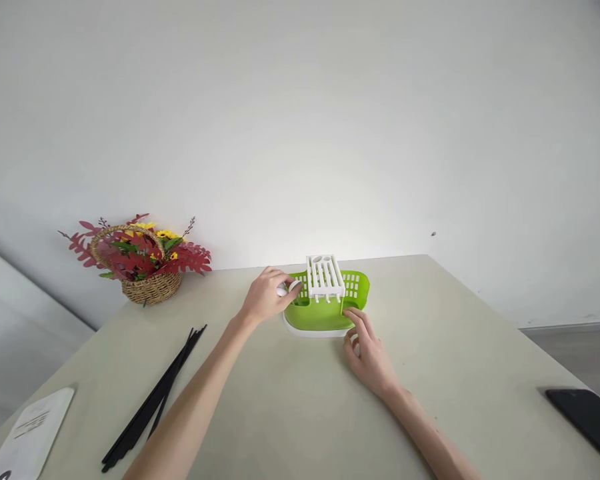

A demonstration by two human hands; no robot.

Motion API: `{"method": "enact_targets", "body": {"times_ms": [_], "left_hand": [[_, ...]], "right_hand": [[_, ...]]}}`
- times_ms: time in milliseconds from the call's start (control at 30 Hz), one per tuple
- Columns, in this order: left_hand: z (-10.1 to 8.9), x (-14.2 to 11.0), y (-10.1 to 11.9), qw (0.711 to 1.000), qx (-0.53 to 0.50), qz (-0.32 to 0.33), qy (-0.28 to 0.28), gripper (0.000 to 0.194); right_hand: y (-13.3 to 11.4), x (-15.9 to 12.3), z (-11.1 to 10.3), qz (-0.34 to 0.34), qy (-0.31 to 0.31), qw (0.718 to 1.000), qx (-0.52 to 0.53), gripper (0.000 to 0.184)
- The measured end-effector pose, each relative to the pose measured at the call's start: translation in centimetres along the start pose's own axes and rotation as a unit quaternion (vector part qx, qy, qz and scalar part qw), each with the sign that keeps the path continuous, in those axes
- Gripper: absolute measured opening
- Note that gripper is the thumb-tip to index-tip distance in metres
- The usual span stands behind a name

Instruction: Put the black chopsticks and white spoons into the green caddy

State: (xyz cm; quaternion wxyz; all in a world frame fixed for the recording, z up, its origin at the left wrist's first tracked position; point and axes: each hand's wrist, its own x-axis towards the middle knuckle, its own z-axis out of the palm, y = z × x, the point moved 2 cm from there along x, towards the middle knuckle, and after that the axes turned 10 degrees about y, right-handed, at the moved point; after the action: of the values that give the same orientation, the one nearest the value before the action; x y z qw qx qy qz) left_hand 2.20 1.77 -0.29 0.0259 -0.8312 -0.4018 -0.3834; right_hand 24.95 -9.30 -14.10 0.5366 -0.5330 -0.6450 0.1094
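Note:
A green utensil holder (325, 315) with perforated side bins stands on a white base tray (314, 333). Across its middle sits a white slotted knife rack (325, 275) with small hooks along the front. My left hand (269, 293) is closed on a white rounded piece (294, 287) at the left bin; its full shape is hidden by the fingers. At the front right of the holder, my right hand (367, 350) has its index finger over the bin's rim and the other fingers curled near the base, steadying it. Something whitish shows between those fingers, too small to name.
On the left lie black chopsticks (153, 397) in a loose bundle. A wicker basket (151, 288) of artificial flowers stands against the wall at the back left. A white package (33, 433) lies at the front left, and a black phone (587, 420) near the right edge.

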Motion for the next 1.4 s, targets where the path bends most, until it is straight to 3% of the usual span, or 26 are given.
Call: {"method": "enact_targets", "body": {"times_ms": [367, 667, 900, 1100, 1233, 1333, 1400], "left_hand": [[1.1, 2.6, -0.7, 0.998, 0.055, 0.011, -0.021, 0.039], [2.1, 3.2, -0.8, 0.996, 0.069, 0.035, 0.039, 0.042], [1.8, 4.3, -0.6, 0.987, 0.075, 0.0, 0.142, 0.038], [-1.2, 6.8, 0.2, 0.956, 0.052, -0.022, 0.289, 0.035], [-4.1, 8.4, -0.7, 0.91, 0.027, -0.102, 0.401, 0.034], [-6.2, 8.8, -3.1, 0.855, -0.029, -0.179, 0.486, 0.033], [-7.2, 8.6, -5.1, 0.829, -0.061, -0.219, 0.511, 0.034]], "right_hand": [[-0.1, 0.0, -0.1, 0.0, 0.002, 1.0, -0.005, 0.049], [-0.2, 0.2, 0.0, 0.01, -0.001, 1.0, 0.003, 0.048], [-0.3, 0.3, -0.1, 0.002, 0.006, 1.0, -0.009, 0.049], [-0.1, 0.2, -0.1, 0.003, 0.003, 1.0, 0.002, 0.051], [-0.1, 0.2, -0.2, 0.006, -0.001, 1.0, -0.003, 0.051], [-0.2, 0.2, -0.2, 0.006, -0.004, 1.0, -0.002, 0.05], [-0.2, 0.2, -0.2, 0.007, -0.003, 1.0, -0.004, 0.049]]}}
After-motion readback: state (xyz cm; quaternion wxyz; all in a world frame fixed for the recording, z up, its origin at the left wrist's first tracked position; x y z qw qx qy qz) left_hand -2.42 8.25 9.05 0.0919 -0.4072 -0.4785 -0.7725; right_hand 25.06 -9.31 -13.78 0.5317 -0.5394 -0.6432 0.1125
